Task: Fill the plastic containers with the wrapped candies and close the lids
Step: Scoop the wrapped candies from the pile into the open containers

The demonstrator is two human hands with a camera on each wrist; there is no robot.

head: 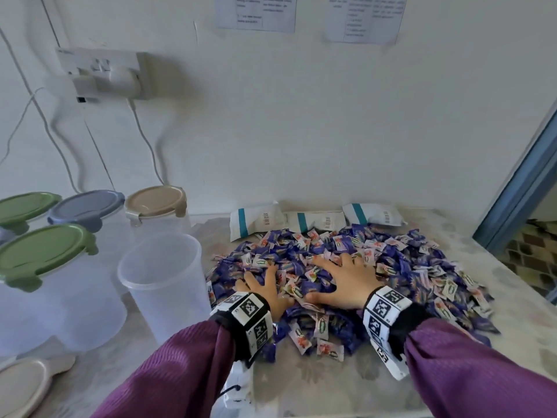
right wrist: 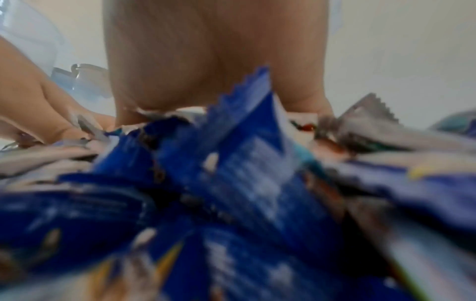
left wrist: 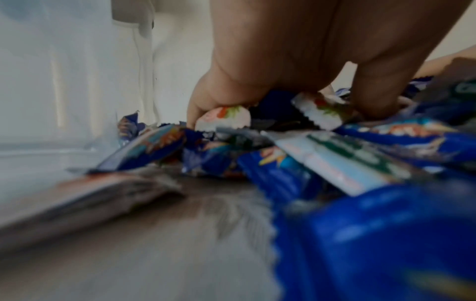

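Observation:
A big pile of wrapped candies (head: 422,267), mostly blue with some white ones, covers the middle of the table. My left hand (head: 262,280) lies on the pile's left side, fingers spread and dug in among the wrappers. My right hand (head: 343,276) lies flat on top of the pile, fingers splayed. An open clear plastic container (head: 174,312) stands upright just left of the left hand, with nothing in it. In the left wrist view the fingers (left wrist: 206,101) press down on candies (left wrist: 347,163). The right wrist view is blurred: palm (right wrist: 206,61) over blue wrappers (right wrist: 231,183).
Closed containers stand at the left with green lids (head: 45,248) (head: 27,206), a blue lid (head: 87,203) and a beige lid (head: 155,199). A loose beige lid (head: 24,384) lies front left. White packs (head: 259,220) lean on the wall. A blue door frame (head: 518,188) borders the right.

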